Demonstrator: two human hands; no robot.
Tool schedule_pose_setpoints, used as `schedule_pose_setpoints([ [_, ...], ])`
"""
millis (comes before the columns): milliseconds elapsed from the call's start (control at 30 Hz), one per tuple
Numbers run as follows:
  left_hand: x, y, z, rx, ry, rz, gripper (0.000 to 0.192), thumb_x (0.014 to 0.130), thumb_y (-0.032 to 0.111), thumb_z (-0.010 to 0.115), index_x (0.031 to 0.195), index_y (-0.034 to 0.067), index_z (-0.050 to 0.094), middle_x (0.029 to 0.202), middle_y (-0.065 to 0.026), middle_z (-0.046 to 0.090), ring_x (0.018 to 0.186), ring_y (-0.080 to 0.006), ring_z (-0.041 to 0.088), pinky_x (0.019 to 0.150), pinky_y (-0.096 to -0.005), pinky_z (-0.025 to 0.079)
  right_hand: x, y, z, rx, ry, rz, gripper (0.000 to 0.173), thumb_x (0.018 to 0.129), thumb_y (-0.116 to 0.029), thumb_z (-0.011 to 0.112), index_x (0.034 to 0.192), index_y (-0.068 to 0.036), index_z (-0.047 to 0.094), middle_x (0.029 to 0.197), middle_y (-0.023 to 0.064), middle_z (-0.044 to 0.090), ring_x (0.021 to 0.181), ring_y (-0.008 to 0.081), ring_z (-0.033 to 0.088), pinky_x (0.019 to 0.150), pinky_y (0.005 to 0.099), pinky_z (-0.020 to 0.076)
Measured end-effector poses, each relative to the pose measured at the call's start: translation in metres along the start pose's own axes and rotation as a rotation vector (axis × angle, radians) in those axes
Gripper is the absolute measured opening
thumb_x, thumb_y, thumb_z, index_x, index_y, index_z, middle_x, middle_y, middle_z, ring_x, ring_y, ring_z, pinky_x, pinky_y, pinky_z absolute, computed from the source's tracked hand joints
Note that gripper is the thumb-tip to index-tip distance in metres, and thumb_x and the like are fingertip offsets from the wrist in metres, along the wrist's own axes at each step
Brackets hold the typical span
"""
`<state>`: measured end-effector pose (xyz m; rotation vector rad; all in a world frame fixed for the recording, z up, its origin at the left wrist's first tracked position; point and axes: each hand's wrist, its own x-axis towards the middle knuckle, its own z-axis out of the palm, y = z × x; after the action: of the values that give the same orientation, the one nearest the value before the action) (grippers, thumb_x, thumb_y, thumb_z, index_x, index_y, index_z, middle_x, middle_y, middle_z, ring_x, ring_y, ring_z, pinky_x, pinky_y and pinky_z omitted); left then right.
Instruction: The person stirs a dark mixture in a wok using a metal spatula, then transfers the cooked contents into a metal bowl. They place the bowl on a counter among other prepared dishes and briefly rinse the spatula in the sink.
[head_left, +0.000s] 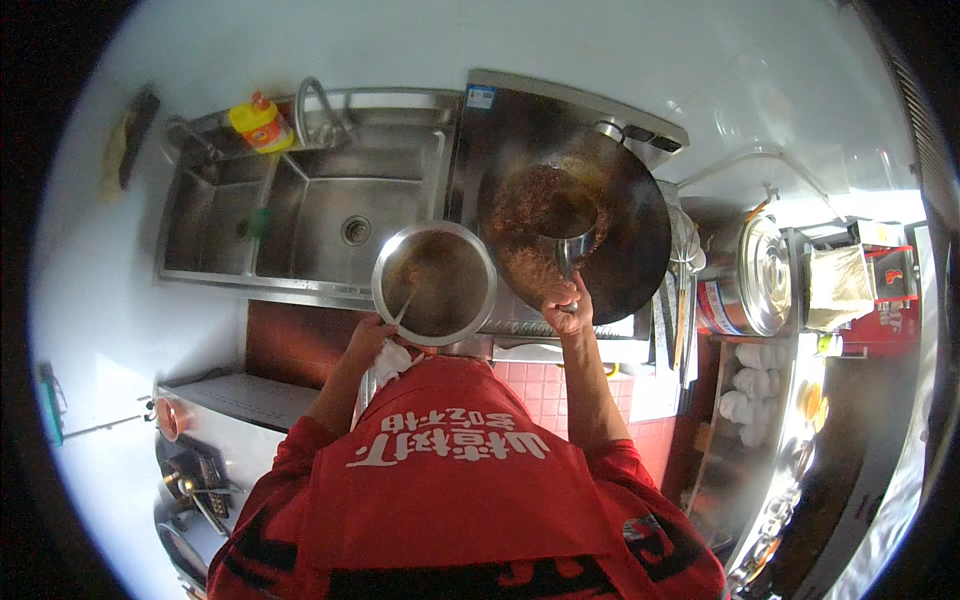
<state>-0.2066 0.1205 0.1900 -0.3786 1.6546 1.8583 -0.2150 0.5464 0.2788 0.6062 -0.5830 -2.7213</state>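
Note:
My left hand (370, 339) grips the near-left rim of a round stainless steel basin (487, 259), a crumpled white cloth (393, 361) beneath the fingers. Brown contents cover the basin's inside, blurred, and a thin pale strip lies at the rim near my fingers. To the right sits a large dark wok (637, 255) holding a brown, crumbly-looking mixture (521, 202). My right hand (570, 304) is closed around the handle of a metal ladle (576, 246). The ladle's round bowl rests in or just over the mixture; its exact depth is hard to tell.
Left of the stove is a double-basin steel sink (352, 191) with a faucet (319, 112) and a yellow bottle (261, 126) behind it. Utensils, including a whisk (685, 236), hang right of the wok. A lidded steel pot (765, 277) stands farther right.

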Motion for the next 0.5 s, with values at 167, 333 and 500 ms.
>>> schedule_pose_setpoints([
  [167,0.009,0.002,-0.006,0.234,-0.053,0.160,0.022,0.081,0.006,0.063,0.102,0.001,0.068,0.086,-0.0069,0.068,0.075,-0.0183,0.063,0.066,-0.0326,0.050,-0.026,0.004,-0.009,0.035,-0.161,0.105,0.047,0.097,-0.045,0.049,0.095,0.002,0.052,0.061,-0.0018,0.049,0.049,0.0088,0.044,0.051,0.0274,0.0389],
  [333,-0.011,0.022,0.007,0.095,-0.006,0.013,0.020,0.081,0.009,0.064,0.099,0.001,0.069,0.083,-0.0055,0.067,0.074,-0.0187,0.063,0.065,-0.0325,0.049,-0.084,0.043,-0.004,-0.273,-0.217,0.138,0.055,0.099,-0.052,0.041,0.103,0.001,0.054,0.063,-0.0004,0.051,0.047,0.0073,0.047,0.048,0.0239,0.0390],
  [500,-0.001,0.010,-0.002,0.244,-0.098,0.206,0.016,0.082,0.011,0.061,0.091,0.000,0.069,0.081,-0.0087,0.067,0.072,-0.0202,0.063,0.067,-0.0344,0.049,-0.130,0.094,0.006,-0.258,-0.004,0.120,0.053,0.100,-0.051,0.040,0.100,0.000,0.051,0.058,-0.0019,0.045,0.038,0.0071,0.041,0.039,0.0244,0.0368],
])
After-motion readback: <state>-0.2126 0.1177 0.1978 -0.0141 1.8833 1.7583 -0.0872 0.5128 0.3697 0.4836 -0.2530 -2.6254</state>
